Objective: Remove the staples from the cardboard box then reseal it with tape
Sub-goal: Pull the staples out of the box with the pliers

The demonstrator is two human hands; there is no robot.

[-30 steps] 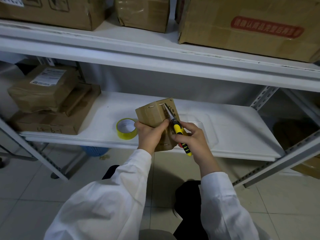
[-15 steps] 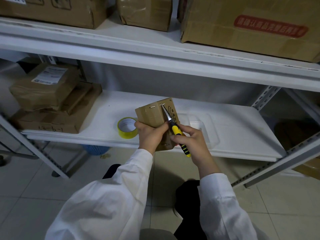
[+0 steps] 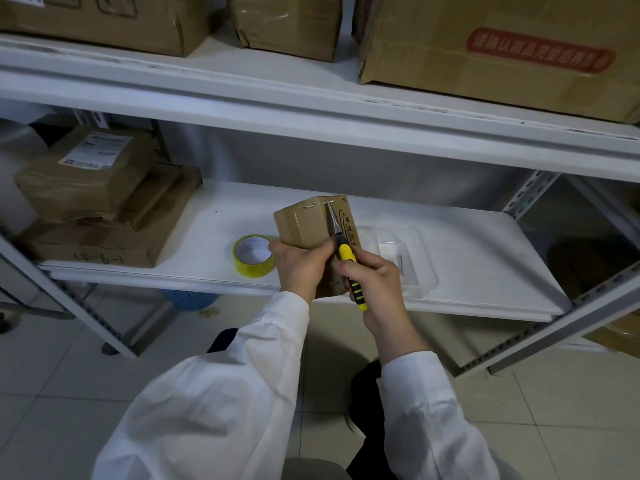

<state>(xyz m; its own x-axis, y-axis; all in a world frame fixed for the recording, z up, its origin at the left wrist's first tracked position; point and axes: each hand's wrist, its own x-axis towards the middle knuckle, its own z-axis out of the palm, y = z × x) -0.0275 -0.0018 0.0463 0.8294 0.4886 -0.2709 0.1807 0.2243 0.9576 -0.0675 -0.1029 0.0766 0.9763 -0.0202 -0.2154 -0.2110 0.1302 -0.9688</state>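
My left hand (image 3: 300,268) grips a small brown cardboard box (image 3: 306,223), held upright above the front of the white shelf (image 3: 467,244). Two metal staples show near the box's top edge. My right hand (image 3: 375,285) holds needle-nose pliers (image 3: 343,251) with yellow and black handles. The pliers' thin tips reach up to the right-hand staple at the top of the box. A roll of yellow tape (image 3: 252,255) lies flat on the shelf just left of my left hand.
A clear plastic tray (image 3: 415,268) holding a few small metal pieces sits on the shelf right of the box. Stacked brown parcels (image 3: 93,195) fill the shelf's left end. Large cartons (image 3: 502,50) stand on the upper shelf. A blue basket (image 3: 188,299) sits on the tiled floor.
The pliers' tips have slid up along the box face to the staple at its top edge. My right hand followed upward a little. The box and left hand stayed nearly still.
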